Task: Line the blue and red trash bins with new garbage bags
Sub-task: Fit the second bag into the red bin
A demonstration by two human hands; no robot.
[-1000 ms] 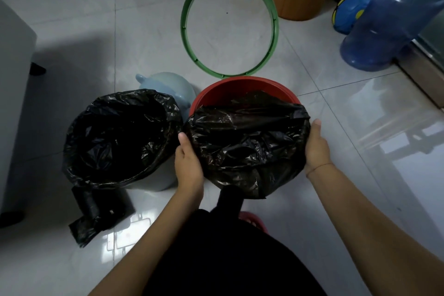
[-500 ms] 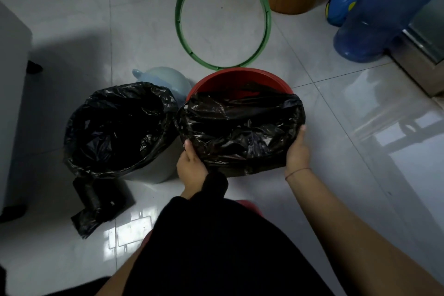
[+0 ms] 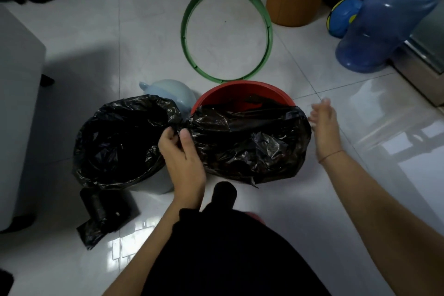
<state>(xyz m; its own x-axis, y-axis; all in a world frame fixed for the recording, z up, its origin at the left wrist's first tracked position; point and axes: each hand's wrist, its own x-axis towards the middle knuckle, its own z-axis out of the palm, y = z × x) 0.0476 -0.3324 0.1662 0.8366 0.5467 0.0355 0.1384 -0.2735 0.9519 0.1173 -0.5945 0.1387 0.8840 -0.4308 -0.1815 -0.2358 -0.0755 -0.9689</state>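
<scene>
Head view: left hand point(image 3: 183, 160) fingers point(image 3: 186, 138) pinching bag point(image 3: 249, 142), right hand point(image 3: 324, 125) open

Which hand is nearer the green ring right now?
Right. The right hand hangs open beside the red bin, below and right of the green ring; the left hand is lower, pinching the bag.

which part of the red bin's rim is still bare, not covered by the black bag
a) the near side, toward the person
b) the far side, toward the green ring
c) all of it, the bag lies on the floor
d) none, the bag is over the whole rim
b: the red bin shows bare red rim on its far side, while the black bag is folded over the near edge.
</scene>
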